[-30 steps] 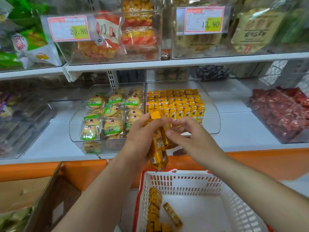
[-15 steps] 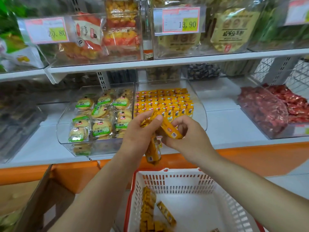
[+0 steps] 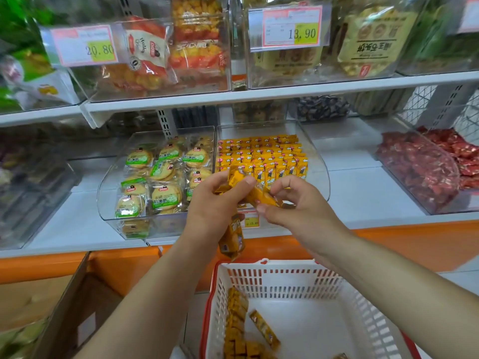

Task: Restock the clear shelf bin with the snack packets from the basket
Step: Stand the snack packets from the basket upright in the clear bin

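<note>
Mid-restock: left hand point(image 3: 215, 203) grips a bunch of yellow packets point(image 3: 232, 239), right hand point(image 3: 293, 203) pinches one of them, just in front of the clear bin point(image 3: 319, 177). More in basket point(image 3: 285, 278). Next, prob.: lift over front lip, line up w/ rows.

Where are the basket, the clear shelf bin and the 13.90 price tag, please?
basket point(image 3: 285, 277): head view, far slotted wall.
clear shelf bin point(image 3: 317, 164): head view, bare right side wall.
13.90 price tag point(image 3: 290, 28): head view, label's middle.

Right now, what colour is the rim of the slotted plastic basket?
Red, around the white slotted plastic basket; head view shows it.
</note>
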Demonstrator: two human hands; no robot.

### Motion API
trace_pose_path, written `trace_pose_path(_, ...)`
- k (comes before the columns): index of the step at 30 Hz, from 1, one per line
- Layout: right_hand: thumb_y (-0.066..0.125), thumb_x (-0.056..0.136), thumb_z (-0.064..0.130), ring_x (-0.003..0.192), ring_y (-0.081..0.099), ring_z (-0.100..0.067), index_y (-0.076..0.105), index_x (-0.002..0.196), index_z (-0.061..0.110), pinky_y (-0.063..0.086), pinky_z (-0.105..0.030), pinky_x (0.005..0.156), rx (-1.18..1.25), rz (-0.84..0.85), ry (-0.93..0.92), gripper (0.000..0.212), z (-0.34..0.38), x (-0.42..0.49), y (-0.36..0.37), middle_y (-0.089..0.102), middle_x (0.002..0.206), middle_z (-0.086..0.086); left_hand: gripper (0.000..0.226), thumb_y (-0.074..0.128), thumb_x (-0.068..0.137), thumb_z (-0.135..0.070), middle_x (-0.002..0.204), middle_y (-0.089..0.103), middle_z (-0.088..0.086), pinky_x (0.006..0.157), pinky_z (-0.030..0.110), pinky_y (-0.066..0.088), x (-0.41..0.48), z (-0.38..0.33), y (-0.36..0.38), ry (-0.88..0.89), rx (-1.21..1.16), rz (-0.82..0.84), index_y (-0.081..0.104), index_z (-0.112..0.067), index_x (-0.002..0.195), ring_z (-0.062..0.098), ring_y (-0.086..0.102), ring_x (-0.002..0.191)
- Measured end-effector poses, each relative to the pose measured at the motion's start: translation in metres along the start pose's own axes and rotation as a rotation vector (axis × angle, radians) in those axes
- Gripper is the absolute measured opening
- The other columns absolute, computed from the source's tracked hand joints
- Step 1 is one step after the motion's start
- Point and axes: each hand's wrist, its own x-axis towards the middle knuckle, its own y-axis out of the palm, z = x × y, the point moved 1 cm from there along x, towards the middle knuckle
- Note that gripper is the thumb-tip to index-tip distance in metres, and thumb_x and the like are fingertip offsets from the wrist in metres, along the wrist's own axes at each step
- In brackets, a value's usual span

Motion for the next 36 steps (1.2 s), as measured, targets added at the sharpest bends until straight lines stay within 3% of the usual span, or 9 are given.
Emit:
trace_pose_path(4,0.086,0.073,0.022,0.066,0.057,-0.01,0.056,0.082,0.026,0.051,-0.025,0.061,-0.172,-0.058,-0.14,0.031,0.001,-0.003,0.006,0.062,0.085,-0.001,0.017,0.076,0.09,-0.025,0.081,0.077,0.008,0.055,0.024,0.055,-0.001,0.0,-0.002,-0.024,-0.017,-0.042,0.075,-0.018,0.105,0.024,0.075,0.072)
trace_pose_path(7,0.075,0.087,0.027,0.082,0.068,-0.018,0.064,0.089,0.03,0.055,-0.033,0.071,-0.013,-0.009,-0.074,0.011,0.0,0.0,0.007,0.067,0.097,-0.001,0.03,0.076,0.09,-0.026,0.093,0.078,0.013,0.07,0.04,0.062,-0.001,0.0,-0.007,-0.034,-0.002,-0.033,0.073,-0.016,0.118,0.034,0.076,0.086)
trace_pose_path(9,0.071,0.091,0.027,0.092,0.072,-0.02,0.067,0.106,0.039,0.057,-0.037,0.08,0.028,0.084,0.005,0.02,-0.002,0.004,0.005,0.072,0.106,-0.003,0.035,0.076,0.089,-0.026,0.097,0.078,0.013,0.08,0.051,0.063,-0.002,0.0,-0.01,-0.04,0.005,-0.015,0.071,-0.018,0.123,0.033,0.076,0.089)
trace_pose_path(14,0.079,0.082,0.016,0.088,0.072,-0.019,0.059,0.125,0.045,0.054,-0.035,0.077,0.047,0.256,0.093,0.056,-0.002,0.013,-0.004,0.076,0.096,0.0,0.04,0.08,0.081,-0.033,0.078,0.075,-0.004,0.061,0.028,0.06,-0.003,-0.004,-0.018,0.035,0.17,0.019,0.069,-0.026,0.119,0.018,0.076,0.072)
trace_pose_path(20,0.076,0.081,0.005,0.072,0.068,-0.015,0.058,0.126,0.048,0.054,-0.028,0.06,-0.016,0.184,0.033,0.064,0.003,0.046,-0.017,0.061,0.068,0.011,0.018,0.077,0.089,-0.026,0.076,0.076,0.0,0.056,0.029,0.061,0.003,-0.003,-0.045,0.042,0.243,-0.095,0.072,-0.021,0.105,0.018,0.073,0.063)
trace_pose_path(25,0.078,0.081,0.005,0.073,0.068,-0.018,0.06,0.12,0.033,0.052,-0.036,0.065,-0.077,0.105,0.078,0.051,-0.005,0.075,-0.011,0.067,0.089,0.002,0.009,0.077,0.09,-0.024,0.073,0.075,-0.001,0.055,0.027,0.06,0.003,0.0,-0.056,0.032,0.225,-0.089,0.071,-0.024,0.096,0.018,0.073,0.064)
trace_pose_path(29,0.075,0.083,0.016,0.065,0.061,-0.011,0.072,0.097,0.028,0.048,-0.029,0.059,-0.148,-0.054,0.058,0.019,-0.009,0.098,-0.011,0.071,0.092,0.001,0.009,0.077,0.09,-0.024,0.073,0.075,-0.004,0.057,0.027,0.061,0.005,-0.001,-0.06,0.022,0.205,-0.093,0.07,-0.025,0.096,0.017,0.074,0.065)
trace_pose_path(32,0.075,0.087,0.027,0.078,0.06,-0.004,0.073,0.098,0.029,0.045,-0.023,0.066,-0.388,-0.029,-0.041,0.012,-0.009,0.117,-0.022,0.068,0.101,0.012,0.008,0.077,0.09,-0.023,0.075,0.075,-0.006,0.059,0.03,0.061,0.005,-0.002,-0.063,0.02,0.186,-0.105,0.071,-0.025,0.095,0.018,0.074,0.066)
trace_pose_path(36,0.088,0.072,0.03,0.085,0.06,-0.009,0.066,0.1,0.025,0.042,-0.024,0.065,-0.855,0.036,-0.079,0.036,-0.009,0.138,-0.03,0.062,0.099,0.009,0.006,0.076,0.091,-0.023,0.075,0.075,-0.008,0.055,0.026,0.059,0.006,-0.003,-0.067,0.029,0.196,-0.118,0.071,-0.024,0.094,0.019,0.074,0.065)
